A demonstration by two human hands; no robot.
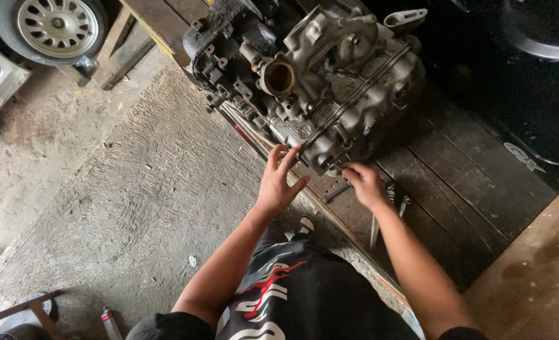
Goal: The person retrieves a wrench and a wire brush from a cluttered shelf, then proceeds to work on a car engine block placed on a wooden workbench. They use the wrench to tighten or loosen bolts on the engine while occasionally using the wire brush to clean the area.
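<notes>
Sitting on the dark wooden plank platform [456, 189], the grimy grey cast-metal engine block [317, 82] has the right hand [364, 184] pinched shut on a small fitting at its lower edge; that part could slip from oily fingertips. The left hand [278, 182] rests open, fingers spread against the casing, both forearms extended forward.
</notes>
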